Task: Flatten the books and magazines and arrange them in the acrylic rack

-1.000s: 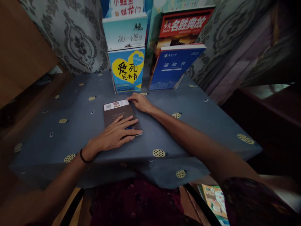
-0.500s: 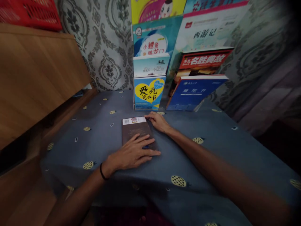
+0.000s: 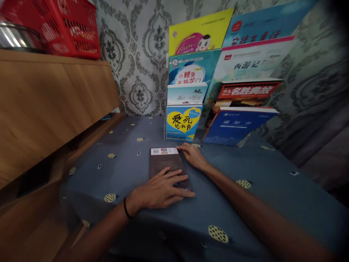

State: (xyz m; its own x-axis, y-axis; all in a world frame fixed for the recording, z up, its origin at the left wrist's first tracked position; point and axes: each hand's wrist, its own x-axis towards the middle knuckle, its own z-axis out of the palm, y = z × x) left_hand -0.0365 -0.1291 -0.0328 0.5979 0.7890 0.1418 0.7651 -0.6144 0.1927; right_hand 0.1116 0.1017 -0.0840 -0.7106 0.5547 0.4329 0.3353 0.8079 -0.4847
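A dark brown book (image 3: 165,163) lies flat on the cloth-covered table, with a white barcode strip across its far end. My left hand (image 3: 163,187) rests palm down over the book's near part, fingers spread, hiding much of that end. A black band circles the left wrist. At the book's far right corner is my right hand (image 3: 192,155), its fingers curled and the tips pinching the corner; the thumb is mostly hidden.
Behind the book, several upright books stand in tiers, among them a blue and yellow book (image 3: 182,125) and a dark blue book (image 3: 237,125). To the left is a wooden cabinet (image 3: 60,109) bearing a red plastic basket (image 3: 79,32) and a metal bowl (image 3: 19,36).
The view has tilted up, so the scene sits lower and further right, and more of the basket and upper books shows. Both hands keep their places on the brown book.
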